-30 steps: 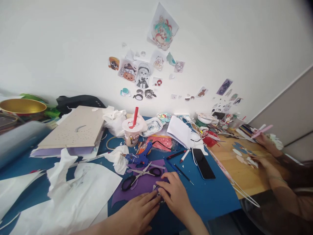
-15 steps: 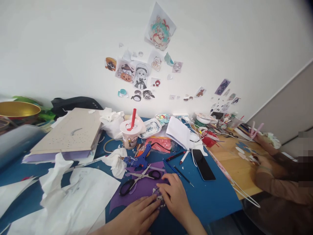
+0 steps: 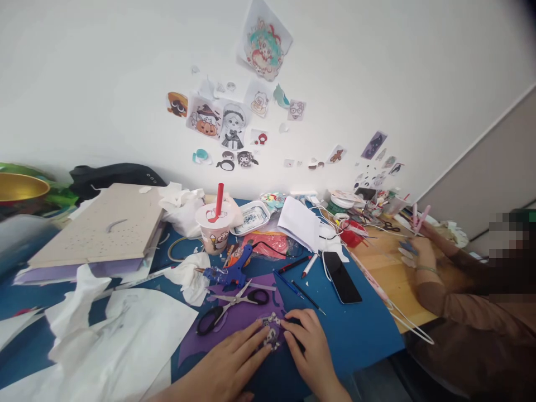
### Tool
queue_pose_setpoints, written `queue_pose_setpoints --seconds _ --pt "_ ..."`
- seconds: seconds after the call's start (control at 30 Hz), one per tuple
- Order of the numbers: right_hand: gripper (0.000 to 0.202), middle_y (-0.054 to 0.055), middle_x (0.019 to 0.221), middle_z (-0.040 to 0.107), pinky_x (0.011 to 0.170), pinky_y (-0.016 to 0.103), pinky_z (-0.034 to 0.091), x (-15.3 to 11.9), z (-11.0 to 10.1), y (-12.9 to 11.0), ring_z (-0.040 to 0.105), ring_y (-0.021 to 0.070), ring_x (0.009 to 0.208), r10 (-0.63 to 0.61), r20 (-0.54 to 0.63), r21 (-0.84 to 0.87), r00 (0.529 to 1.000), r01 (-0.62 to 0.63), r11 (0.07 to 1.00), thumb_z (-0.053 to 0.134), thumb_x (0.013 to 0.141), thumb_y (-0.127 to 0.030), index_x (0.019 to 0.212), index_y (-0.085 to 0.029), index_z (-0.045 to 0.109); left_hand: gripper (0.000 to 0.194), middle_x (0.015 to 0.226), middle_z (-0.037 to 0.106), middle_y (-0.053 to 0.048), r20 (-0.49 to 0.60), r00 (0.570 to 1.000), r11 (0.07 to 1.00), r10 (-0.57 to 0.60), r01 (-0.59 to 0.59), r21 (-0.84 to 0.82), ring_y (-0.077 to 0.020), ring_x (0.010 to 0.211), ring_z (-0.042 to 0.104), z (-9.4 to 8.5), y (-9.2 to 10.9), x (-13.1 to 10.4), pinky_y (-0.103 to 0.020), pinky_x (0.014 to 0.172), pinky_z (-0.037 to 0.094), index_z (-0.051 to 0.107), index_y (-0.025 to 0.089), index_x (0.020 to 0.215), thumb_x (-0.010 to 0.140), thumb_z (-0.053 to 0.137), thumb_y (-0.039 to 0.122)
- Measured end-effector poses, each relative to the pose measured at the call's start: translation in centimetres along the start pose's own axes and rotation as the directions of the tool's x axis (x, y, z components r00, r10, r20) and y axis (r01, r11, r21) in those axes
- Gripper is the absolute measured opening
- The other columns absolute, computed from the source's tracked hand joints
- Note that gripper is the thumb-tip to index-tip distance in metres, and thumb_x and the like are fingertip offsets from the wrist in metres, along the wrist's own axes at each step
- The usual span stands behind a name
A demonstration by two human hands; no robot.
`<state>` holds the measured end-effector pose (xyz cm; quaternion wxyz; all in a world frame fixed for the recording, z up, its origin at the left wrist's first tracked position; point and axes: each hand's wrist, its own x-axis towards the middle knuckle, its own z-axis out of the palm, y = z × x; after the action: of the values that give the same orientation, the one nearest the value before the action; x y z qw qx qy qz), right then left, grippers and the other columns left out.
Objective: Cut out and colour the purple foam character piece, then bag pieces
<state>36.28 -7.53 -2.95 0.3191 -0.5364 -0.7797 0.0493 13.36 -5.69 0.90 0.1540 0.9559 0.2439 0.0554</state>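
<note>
A small purple, white and black cut-out figure [image 3: 273, 329] lies at the front of the blue table, by the edge of a purple foam-like sheet [image 3: 247, 312]. My left hand [image 3: 234, 357] rests flat, its outstretched fingertips touching the figure's left side. At its right side, my right hand [image 3: 310, 343] has its fingers bent and apart, the fingertips at the figure's edge. Black-handled scissors [image 3: 233, 301] lie with blades parted on the purple sheet, just beyond my left hand. A blue hot glue gun [image 3: 230, 271] lies behind them.
A cup with a red straw [image 3: 213, 229] stands behind the glue gun. Right of it are pens [image 3: 310, 267] and a phone [image 3: 341, 277]. Paper sheets [image 3: 125, 335] cover the left side, before a board [image 3: 96, 223]. Another person's arm [image 3: 431, 285] reaches over the wooden table [image 3: 377, 259].
My hands have moved apart, uncovering more of the figure; the right hand has shifted right. The view has turned slightly right. The other person's hand has moved back toward the pink sticks.
</note>
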Motion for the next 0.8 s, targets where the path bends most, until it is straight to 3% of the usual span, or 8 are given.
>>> queue_pose_setpoints --seconds 0.13,0.4,0.63,0.8 --pt "0.021 0.007 0.099 0.061 0.074 0.034 0.048 0.3 0.1 0.1 0.055 0.0207 0.091 0.009 -0.024 -0.029 1.0 -0.01 1.0 0.045 0.09 -0.019 0.101 -0.023 0.063 0.076 0.147 0.028 -0.009 0.093 0.996 1.0 -0.009 0.01 -0.011 -0.0295 0.133 0.027 -0.1 0.1 0.8 -0.048 0.105 0.032 0.028 0.022 0.14 0.073 0.063 0.017" --pt "0.021 0.007 0.099 0.061 0.073 0.034 0.049 0.6 0.0 0.2 0.056 0.0211 0.09 0.008 -0.055 -0.056 0.998 -0.011 0.998 0.047 0.088 -0.019 0.1 -0.024 0.064 0.083 0.148 0.024 -0.006 -0.025 1.0 1.0 -0.008 0.008 -0.015 -0.029 0.134 0.027 1.1 -0.6 0.4 -0.047 0.104 0.033 0.02 0.031 0.142 0.073 0.063 0.015" --pt "0.024 0.009 0.104 0.061 0.074 0.038 0.049 0.5 0.1 -0.1 0.055 0.0235 0.093 0.009 -0.011 -0.104 1.0 -0.01 0.994 0.044 0.09 -0.019 0.104 -0.024 0.063 0.076 0.148 0.024 -0.007 0.031 0.999 0.999 -0.035 0.036 -0.012 -0.0299 0.134 0.026 0.9 -0.4 0.7 -0.048 0.104 0.033 0.028 0.029 0.14 0.073 0.063 0.016" --pt "0.024 0.009 0.1 0.062 0.074 0.038 0.049 0.6 0.3 0.0 0.056 0.0226 0.09 0.039 -0.014 -0.086 0.999 -0.04 0.996 0.041 0.091 -0.019 0.095 -0.023 0.065 0.077 0.148 0.026 -0.008 -0.017 1.0 1.0 -0.024 0.024 -0.004 -0.029 0.134 0.027 0.7 -0.2 0.6 -0.046 0.105 0.032 0.027 0.027 0.14 0.073 0.064 0.016"
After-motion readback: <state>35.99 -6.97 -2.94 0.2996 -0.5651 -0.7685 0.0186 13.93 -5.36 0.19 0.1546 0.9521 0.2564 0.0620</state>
